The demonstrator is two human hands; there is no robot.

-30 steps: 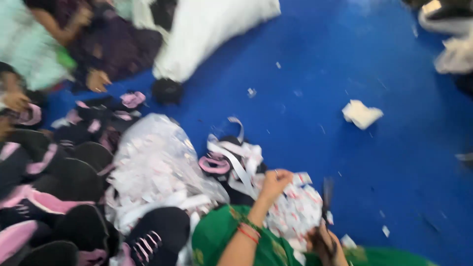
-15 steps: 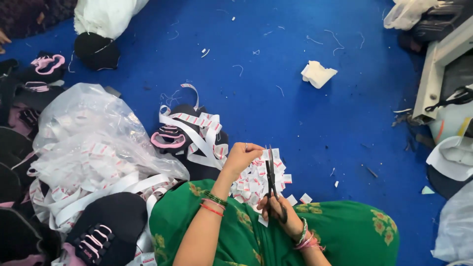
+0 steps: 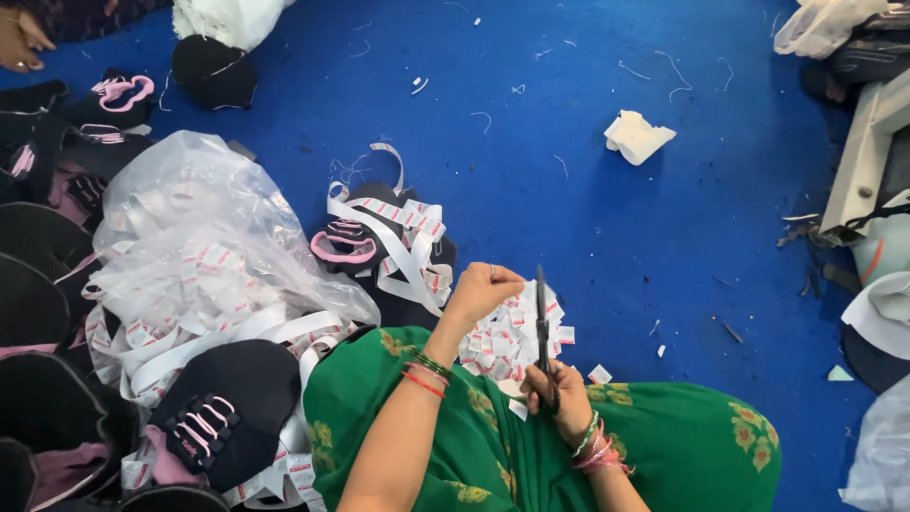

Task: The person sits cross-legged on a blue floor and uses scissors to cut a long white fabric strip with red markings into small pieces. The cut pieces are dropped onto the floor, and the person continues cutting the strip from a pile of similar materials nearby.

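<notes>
- Right hand [image 3: 557, 391]: clenched round the handles of scissors [image 3: 541, 318], blades pointing away, ready to cut.
- Left hand [image 3: 483, 290]: fingers pinched together just left of the blades, apparently feeding label tape [image 3: 403, 246].
- Cut labels [image 3: 507, 337]: heaped between both hands, where snipped pieces drop.

White-red cut labels [image 3: 507, 334] heaped beside clear label-tape bag [image 3: 204, 246].
</notes>
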